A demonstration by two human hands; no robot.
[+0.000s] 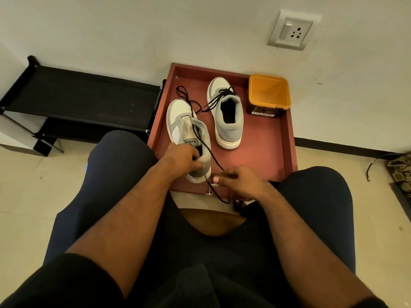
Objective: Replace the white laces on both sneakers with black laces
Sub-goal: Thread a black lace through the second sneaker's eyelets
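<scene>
Right hand (241, 182) hides black lace's (209, 152) end

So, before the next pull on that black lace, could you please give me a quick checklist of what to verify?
1. Near sneaker steadied: ok, the left hand grips its heel collar.
2. Lace in hand: ok, the right hand pinches the black lace running from the tongue area.
3. Lace free of snags: cannot tell, its far end loops loosely on the red tray beyond the toe.
4. White lace fully out of this shoe: ok, none shows.
5. Far sneaker already laced black: ok, though whether it is tied cannot be told.
6. Orange container clear of the lace path: ok, it stands apart at the tray's far right corner.
</scene>
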